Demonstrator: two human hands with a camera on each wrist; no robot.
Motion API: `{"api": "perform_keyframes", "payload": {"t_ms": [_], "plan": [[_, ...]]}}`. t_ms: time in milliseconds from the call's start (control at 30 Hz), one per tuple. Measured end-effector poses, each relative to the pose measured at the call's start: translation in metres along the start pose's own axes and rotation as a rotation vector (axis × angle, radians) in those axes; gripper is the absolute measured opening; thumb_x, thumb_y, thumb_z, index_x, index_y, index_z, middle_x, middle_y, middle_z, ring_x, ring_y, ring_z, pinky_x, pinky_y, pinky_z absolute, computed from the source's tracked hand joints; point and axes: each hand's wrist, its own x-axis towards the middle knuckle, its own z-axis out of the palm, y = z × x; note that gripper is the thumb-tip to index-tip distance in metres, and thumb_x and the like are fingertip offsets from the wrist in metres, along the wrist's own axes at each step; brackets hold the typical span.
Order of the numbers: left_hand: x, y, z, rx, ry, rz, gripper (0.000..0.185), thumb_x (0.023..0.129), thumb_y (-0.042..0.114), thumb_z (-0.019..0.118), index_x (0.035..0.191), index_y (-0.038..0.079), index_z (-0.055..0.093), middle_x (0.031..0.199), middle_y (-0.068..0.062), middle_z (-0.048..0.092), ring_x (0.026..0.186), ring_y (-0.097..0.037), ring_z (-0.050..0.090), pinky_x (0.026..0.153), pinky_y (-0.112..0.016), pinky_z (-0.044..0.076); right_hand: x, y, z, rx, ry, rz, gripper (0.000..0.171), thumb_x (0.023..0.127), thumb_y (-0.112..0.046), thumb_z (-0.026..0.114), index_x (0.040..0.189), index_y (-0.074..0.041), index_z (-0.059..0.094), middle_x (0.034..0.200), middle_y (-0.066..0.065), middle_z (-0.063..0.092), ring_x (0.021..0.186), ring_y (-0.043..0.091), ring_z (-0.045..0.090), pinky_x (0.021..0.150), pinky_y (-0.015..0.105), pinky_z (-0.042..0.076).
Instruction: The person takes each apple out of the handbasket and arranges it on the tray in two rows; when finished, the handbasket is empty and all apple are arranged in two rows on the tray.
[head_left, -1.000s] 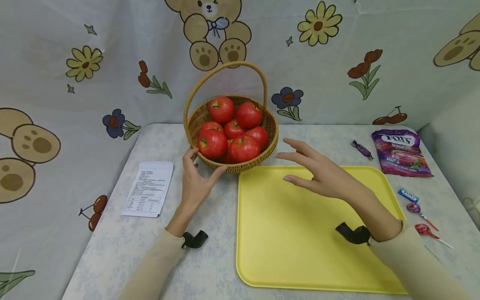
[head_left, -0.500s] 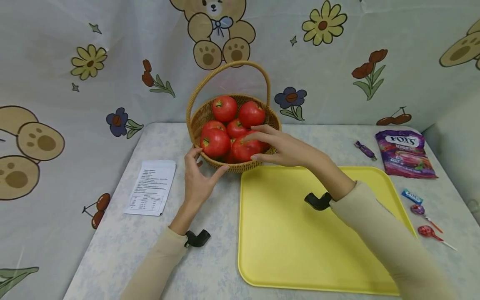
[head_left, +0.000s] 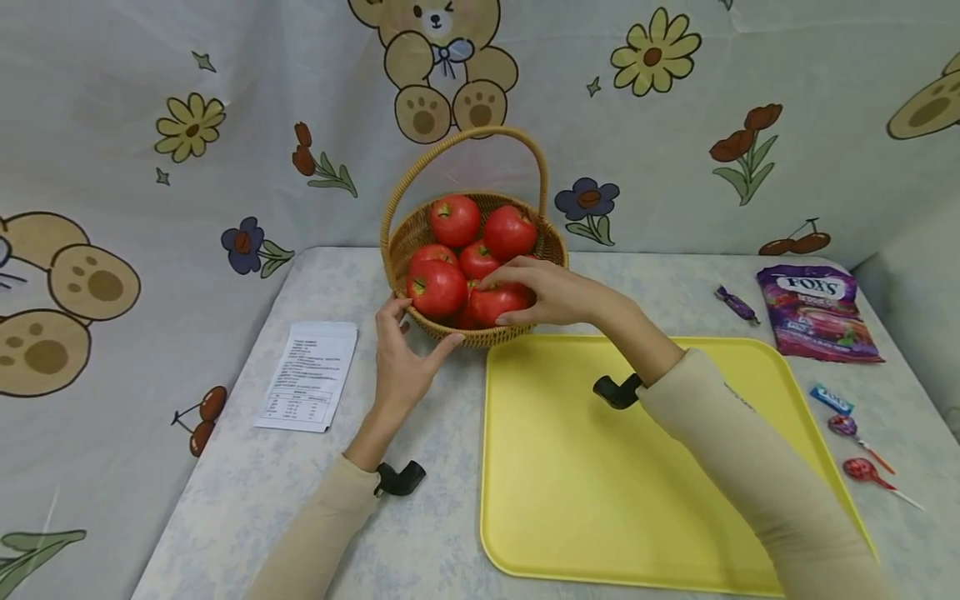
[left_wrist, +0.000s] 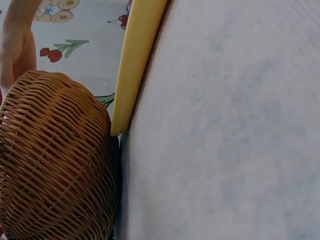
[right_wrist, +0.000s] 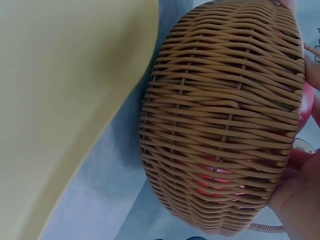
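A wicker basket [head_left: 551, 250] with a tall arched handle holds several red apples [head_left: 455, 220]. At its front left, my left hand [head_left: 401, 367] holds the rim, fingertips on the edge and thumb spread along the front wall. Over the basket's front right, my right hand [head_left: 555, 292] grips a front apple [head_left: 487, 307], its fingers over the top and the thumb on the near side. That apple still sits among the others, partly covered by the fingers. From the right wrist view, the woven side [right_wrist: 220, 115] hides most of the fruit.
A yellow tray [head_left: 600, 467] lies in front of the basket, under my right forearm. A printed white packet [head_left: 309, 375] lies at left. To the right are a purple candy bag [head_left: 819, 312], a wrapped candy [head_left: 737, 305], a blue-wrapped candy [head_left: 832, 399] and two lollipops [head_left: 858, 469].
My right hand has moved left from above the tray to the basket and closed its fingers on a front apple. The left hand has stayed at the basket's rim.
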Motion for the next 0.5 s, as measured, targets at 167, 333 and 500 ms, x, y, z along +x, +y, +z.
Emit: {"api": "perform_keyframes", "payload": {"t_ms": [167, 333, 500], "plan": [[-0.0008, -0.0002, -0.0001, 0.003, -0.008, 0.001, 0.084, 0.076, 0.036, 0.085, 0.136, 0.005, 0.035, 0.144, -0.013, 0.037, 0.137, -0.023, 0.039, 0.106, -0.052, 0.039, 0.0, 0.0038, 0.0031, 0.021, 0.026, -0.023, 0.045, 0.087, -0.029, 0.076, 0.129, -0.023, 0.061, 0.13, 0.005, 0.056, 0.123, 0.025, 0.048, 0.101, 0.049, 0.043], [-0.0018, 0.0004, -0.0006, -0.008, -0.011, -0.005, 0.083, 0.077, 0.036, 0.084, 0.136, 0.005, 0.035, 0.145, -0.015, 0.036, 0.139, -0.025, 0.039, 0.108, -0.052, 0.038, -0.0006, 0.0067, 0.007, 0.031, 0.071, -0.046, 0.043, 0.086, -0.028, 0.076, 0.127, -0.023, 0.063, 0.127, 0.006, 0.056, 0.12, 0.024, 0.049, 0.099, 0.047, 0.044], [-0.0014, 0.001, -0.0004, -0.022, -0.006, -0.01, 0.083, 0.077, 0.035, 0.084, 0.136, 0.004, 0.035, 0.145, -0.014, 0.036, 0.138, -0.025, 0.04, 0.109, -0.051, 0.037, -0.0021, 0.0067, 0.0083, 0.025, 0.156, -0.077, 0.042, 0.085, -0.026, 0.078, 0.124, -0.022, 0.064, 0.126, 0.006, 0.054, 0.121, 0.023, 0.047, 0.099, 0.044, 0.045]]}}
